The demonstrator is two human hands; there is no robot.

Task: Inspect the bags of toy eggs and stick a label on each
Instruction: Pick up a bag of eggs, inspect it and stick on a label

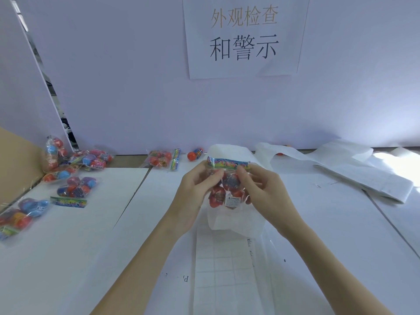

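Observation:
I hold a clear bag of red toy eggs (228, 185) upright above the table, its colourful header card on top. My left hand (193, 196) grips the bag's left side. From the right, my right hand (263, 192) pinches the bag with thumb and fingers curled on it. A small white warning label (232, 200) sits on the bag's lower front. Under the bag lies a strip of white label backing paper (227, 264) running toward me.
Several more bags of toy eggs (75, 189) lie on the white table at the left, one bag (160, 160) at the back centre and a loose red egg (195, 153) beside it. Crumpled backing strips (363, 173) trail to the right. A white partition with a paper sign (244, 35) stands behind.

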